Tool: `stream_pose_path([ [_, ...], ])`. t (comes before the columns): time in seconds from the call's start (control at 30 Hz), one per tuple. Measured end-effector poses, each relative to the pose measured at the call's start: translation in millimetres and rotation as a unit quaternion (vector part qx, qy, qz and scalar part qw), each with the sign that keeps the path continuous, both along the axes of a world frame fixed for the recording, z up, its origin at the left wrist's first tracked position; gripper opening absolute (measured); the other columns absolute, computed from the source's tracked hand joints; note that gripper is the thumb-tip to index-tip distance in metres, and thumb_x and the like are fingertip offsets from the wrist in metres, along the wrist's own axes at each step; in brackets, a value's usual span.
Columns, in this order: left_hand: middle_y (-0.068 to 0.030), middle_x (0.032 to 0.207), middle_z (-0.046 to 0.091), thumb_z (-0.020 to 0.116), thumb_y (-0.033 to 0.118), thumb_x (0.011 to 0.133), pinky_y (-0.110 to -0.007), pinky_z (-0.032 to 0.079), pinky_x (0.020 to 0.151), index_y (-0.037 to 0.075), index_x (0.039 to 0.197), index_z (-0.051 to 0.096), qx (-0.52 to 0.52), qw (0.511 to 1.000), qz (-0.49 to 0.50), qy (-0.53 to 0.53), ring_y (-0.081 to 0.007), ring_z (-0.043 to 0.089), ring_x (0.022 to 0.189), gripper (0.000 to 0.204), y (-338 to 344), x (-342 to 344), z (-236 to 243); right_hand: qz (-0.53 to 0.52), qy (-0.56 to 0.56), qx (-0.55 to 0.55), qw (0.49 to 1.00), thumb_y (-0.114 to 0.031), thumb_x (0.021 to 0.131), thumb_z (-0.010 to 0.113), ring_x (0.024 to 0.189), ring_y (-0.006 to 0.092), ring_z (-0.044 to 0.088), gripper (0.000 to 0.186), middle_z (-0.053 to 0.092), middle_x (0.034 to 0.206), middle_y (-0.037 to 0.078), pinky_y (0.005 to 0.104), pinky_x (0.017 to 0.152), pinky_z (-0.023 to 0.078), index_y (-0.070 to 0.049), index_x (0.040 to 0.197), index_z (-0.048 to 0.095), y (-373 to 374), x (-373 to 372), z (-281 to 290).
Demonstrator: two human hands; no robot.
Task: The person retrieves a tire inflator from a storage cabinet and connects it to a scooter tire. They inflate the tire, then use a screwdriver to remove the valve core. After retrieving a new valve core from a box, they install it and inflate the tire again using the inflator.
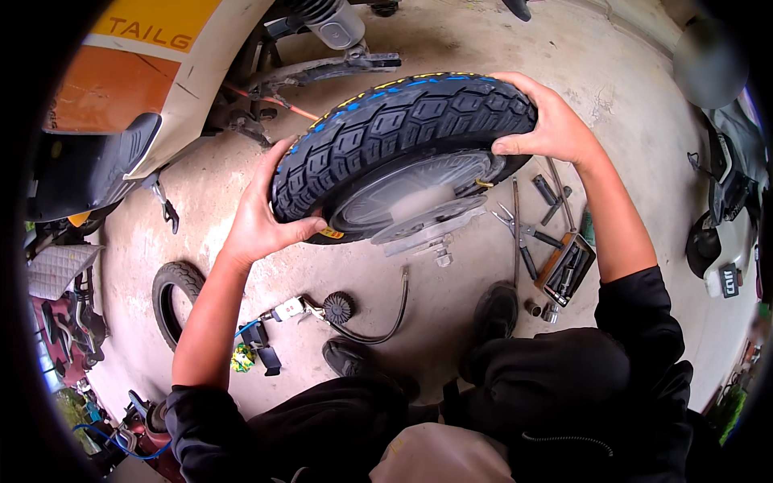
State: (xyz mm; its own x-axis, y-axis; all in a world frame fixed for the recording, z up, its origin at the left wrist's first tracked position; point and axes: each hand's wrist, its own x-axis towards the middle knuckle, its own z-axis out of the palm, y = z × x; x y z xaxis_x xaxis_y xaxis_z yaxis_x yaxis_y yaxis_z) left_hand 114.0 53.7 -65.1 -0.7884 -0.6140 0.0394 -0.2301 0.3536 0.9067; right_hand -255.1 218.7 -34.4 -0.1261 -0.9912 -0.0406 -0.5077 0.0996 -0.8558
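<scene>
Between my two hands a scooter wheel with a knobbly black tyre [403, 121] is held up off the floor, tilted so that its side faces me. Blue and yellow marks run along the tread. My left hand [270, 209] wraps the tyre's left end, thumb on the sidewall. At the right end my right hand [547, 125] grips it, fingers over the tread and thumb against the side. The rim [411, 189] looks blurred; a brass-coloured valve stem [484, 183] and a axle nut [443, 259] show on it.
A scooter [185, 88] stands at the upper left. On the floor lie an old tyre [179, 294], an air inflator gun [290, 308] with hose, pliers [527, 233] and a tray of sockets [568, 270]. Another scooter [729, 209] is parked far right.
</scene>
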Motion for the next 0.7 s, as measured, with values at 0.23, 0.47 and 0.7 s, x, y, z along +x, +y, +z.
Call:
stream_pose_path([
  [0.23, -0.0089, 0.115, 0.061, 0.084, 0.005, 0.064, -0.032, 0.045, 0.097, -0.001, 0.127, 0.045, 0.083, 0.994, 0.065, -0.04, -0.0158, 0.058, 0.105, 0.074, -7, 30, -45, -0.056, 0.037, -0.14, 0.988, -0.023, 0.057, 0.091, 0.105, 0.0204, 0.059, 0.079, 0.063, 0.111, 0.012, 0.0334, 0.096, 0.044, 0.002, 0.123, 0.054, 8, 27, -21],
  [0.47, -0.0122, 0.101, 0.066, 0.085, 0.01, 0.06, -0.034, 0.05, 0.087, -0.004, 0.116, 0.053, -0.04, 0.988, 0.114, -0.101, -0.0187, 0.064, 0.094, 0.066, -2, 24, 41, -0.119, -0.1, -0.158, 0.975, -0.021, 0.056, 0.092, 0.112, 0.0208, 0.057, 0.087, 0.06, 0.119, 0.012, 0.0329, 0.099, 0.042, 0.006, 0.127, 0.049, 33, 25, -33],
  [0.7, -0.0181, 0.123, 0.057, 0.092, 0.033, 0.049, -0.039, 0.042, 0.1, 0.001, 0.131, 0.046, -0.162, 0.981, -0.071, -0.074, -0.034, 0.054, 0.117, 0.1, -26, -16, 64, -0.124, -0.194, -0.007, 0.973, -0.01, 0.064, 0.087, 0.125, 0.0203, 0.047, 0.089, 0.052, 0.134, 0.009, 0.0339, 0.107, 0.034, 0.002, 0.138, 0.04, 63, -2, -134],
])
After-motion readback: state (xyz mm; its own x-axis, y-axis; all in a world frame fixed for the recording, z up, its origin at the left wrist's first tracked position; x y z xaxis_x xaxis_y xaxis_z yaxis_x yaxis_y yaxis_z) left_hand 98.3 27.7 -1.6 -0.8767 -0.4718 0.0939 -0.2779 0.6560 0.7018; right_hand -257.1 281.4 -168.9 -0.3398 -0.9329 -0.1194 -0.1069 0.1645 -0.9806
